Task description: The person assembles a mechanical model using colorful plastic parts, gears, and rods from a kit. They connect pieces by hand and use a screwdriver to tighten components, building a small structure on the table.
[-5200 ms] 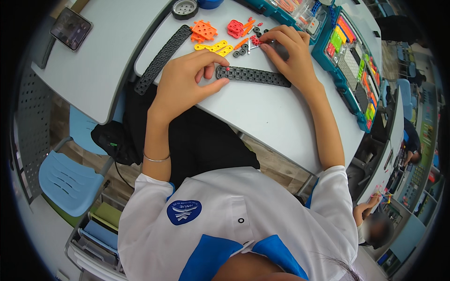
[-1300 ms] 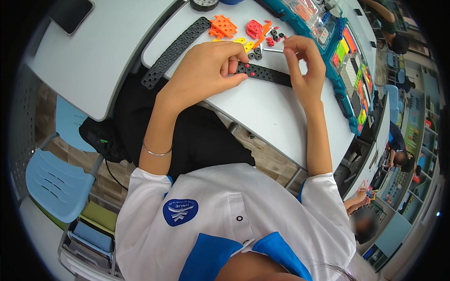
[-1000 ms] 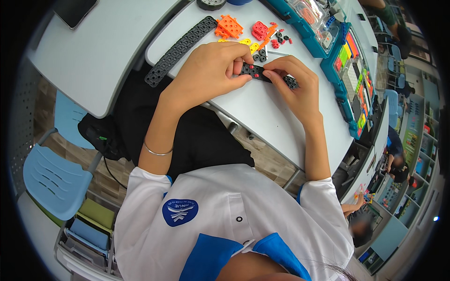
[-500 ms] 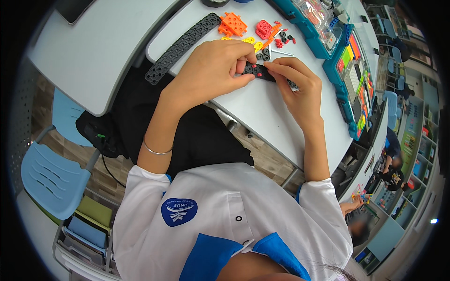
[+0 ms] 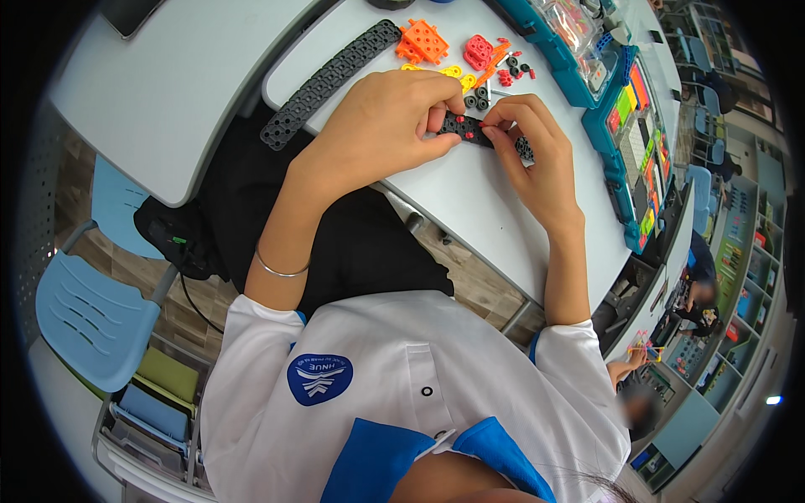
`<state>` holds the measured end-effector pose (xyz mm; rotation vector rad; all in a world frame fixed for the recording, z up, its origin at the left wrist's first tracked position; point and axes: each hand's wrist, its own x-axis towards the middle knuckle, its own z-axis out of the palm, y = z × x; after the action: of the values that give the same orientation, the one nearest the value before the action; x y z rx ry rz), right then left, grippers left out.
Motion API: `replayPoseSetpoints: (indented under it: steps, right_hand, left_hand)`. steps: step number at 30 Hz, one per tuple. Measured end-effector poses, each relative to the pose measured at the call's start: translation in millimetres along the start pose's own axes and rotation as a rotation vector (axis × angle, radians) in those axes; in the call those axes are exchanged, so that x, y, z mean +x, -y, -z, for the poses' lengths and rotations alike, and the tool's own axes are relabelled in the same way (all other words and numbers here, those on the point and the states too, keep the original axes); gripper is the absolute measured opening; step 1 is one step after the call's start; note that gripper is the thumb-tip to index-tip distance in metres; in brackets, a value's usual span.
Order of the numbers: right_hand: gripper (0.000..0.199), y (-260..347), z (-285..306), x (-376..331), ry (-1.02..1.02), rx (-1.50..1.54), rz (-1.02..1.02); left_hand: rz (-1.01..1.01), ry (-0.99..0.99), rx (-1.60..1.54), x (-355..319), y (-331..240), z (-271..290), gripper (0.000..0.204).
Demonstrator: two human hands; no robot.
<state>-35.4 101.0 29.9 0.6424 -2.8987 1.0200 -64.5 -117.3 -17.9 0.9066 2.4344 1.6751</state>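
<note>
My left hand [image 5: 373, 121] grips the left end of a short black building plate [image 5: 477, 136] with holes, held above the white table. A couple of small red pegs [image 5: 470, 135] stand in the plate. Finger and thumb of my right hand [image 5: 537, 163] pinch a tiny red peg [image 5: 483, 125] at the plate's upper edge. Part of the plate's right end shows beyond the right fingers; the left fingers hide its other end. Just beyond the hands lie small black rings [image 5: 477, 101] and yellow connector pieces [image 5: 467, 83].
A long dark perforated strip [image 5: 331, 82] lies at the table's left. Orange blocks [image 5: 423, 42], a red block [image 5: 478, 52] and loose red pegs [image 5: 506, 80] sit farther back. An open teal parts case [image 5: 619, 180] stands at right. Blue chairs [image 5: 96, 310] are at left; another person sits far right.
My right fingers have curled more over the plate, and the red peg between them now shows. My left hand keeps its hold. The whole view has shifted slightly.
</note>
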Motion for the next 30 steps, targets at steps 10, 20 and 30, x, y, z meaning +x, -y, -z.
replayPoseSetpoints:
  steps: [10,20,30]
  right_hand:
    - [0.015,-1,3,1,0.051,-0.003,0.027]
    - [0.013,-8,6,-1,-0.037,0.164,-0.059]
    - [0.013,-42,15,23,-0.231,-0.193,0.012]
  left_hand:
    - [-0.001,-0.009,0.002,0,1,0,0.024]
    - [0.006,-0.005,-0.016,-1,0,0,0.024]
    - [0.01,0.004,-0.017,-1,-1,1,0.024]
